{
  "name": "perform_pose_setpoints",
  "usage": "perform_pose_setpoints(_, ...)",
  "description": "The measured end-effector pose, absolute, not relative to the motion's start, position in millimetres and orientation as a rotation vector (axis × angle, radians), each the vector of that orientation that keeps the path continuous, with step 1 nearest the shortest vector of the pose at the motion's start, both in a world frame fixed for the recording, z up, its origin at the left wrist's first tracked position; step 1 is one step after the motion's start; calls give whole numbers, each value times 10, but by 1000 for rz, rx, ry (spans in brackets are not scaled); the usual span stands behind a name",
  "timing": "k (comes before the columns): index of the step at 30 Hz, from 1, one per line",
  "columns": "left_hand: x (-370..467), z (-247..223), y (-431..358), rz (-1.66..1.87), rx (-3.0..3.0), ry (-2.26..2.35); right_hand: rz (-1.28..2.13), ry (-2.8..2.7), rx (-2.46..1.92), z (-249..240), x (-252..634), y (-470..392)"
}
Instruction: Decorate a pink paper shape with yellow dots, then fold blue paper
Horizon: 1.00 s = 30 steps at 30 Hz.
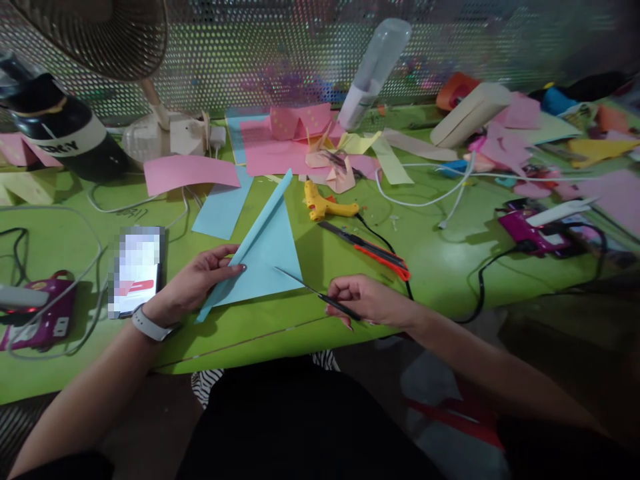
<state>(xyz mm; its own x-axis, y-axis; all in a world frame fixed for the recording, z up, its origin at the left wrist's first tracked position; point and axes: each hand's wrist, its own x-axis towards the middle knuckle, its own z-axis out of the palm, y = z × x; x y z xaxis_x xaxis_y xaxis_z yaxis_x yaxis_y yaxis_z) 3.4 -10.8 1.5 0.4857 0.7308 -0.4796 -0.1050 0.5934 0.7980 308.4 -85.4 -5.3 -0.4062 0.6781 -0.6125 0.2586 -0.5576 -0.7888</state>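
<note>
Held over the front of the green table is a light blue sheet of paper [273,257], triangular in outline, its left side folded into a long narrow strip. My left hand [205,277], with a pale watch band on the wrist, pinches that strip between thumb and fingers. In my right hand [363,300] are dark-handled scissors [320,295], their thin blade lying over the lower right part of the sheet. Whether the blades are apart cannot be made out. Beyond my right hand lie a red cutter knife [385,257] and a yellow glue gun [330,203].
A phone [143,267] lies left of my left hand. Magenta power boxes [535,230] with cables sit at both sides. Pink paper [193,175], a clear bottle [377,70], a fan [100,33] and a dark bottle [70,127] line the back, before a perforated metal panel [240,57].
</note>
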Motion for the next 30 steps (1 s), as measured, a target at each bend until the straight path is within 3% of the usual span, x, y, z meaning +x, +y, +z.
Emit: perform_pose_setpoints(30, 52, 3, -146, 487, 788, 827, 2053, -1344, -1445, -29, 2909, -797)
